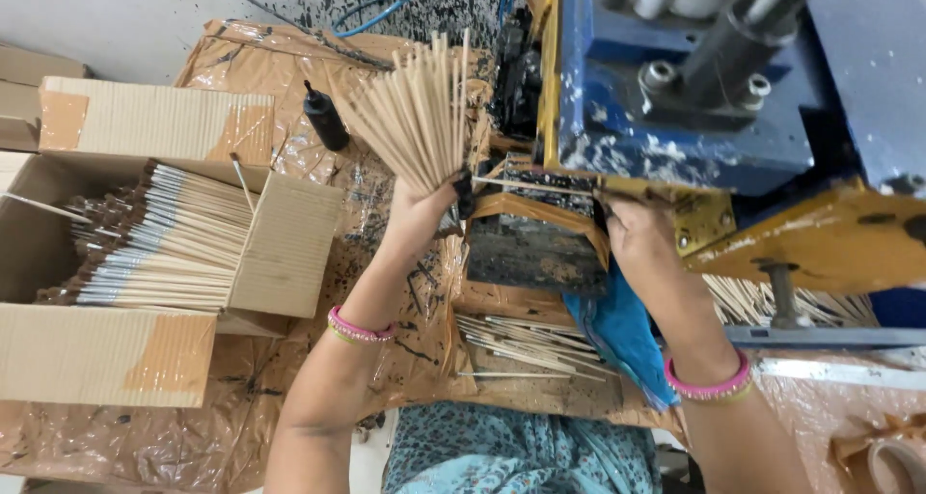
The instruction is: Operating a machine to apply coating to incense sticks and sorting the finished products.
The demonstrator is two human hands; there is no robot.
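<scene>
— Cardboard box (280,253) at the far left, flaps open, packed with finished sticks (159,238) lying in rows, their dark tips toward the left wall of it.

— And beside that?

— A small black bottle (325,116) stands on the brown, ink-spattered sheet (125,436) that covers the desk, just right of the box's back flap. Next comes the left hand (420,214), closed around the lower end of a fan of bare sticks (415,118). The bundle spreads upward and outward from the grip. A pink bangle (359,328) sits on that wrist.

— What lies under the arms?

— Loose sticks (526,344) are scattered on the sheet between the two forearms, near a blue cloth (617,335).

— And the right side?

— The right hand (641,238) is up against the blue and yellow machine (675,98), fingers pinched on a single stick (526,186) that lies level and points left toward the other hand's thumb. Below it sits a dark, stained block of the machine. More bare sticks (743,301) lie heaped under the yellow arm, farther right. A tape roll (892,460) shows at the bottom right corner.
</scene>
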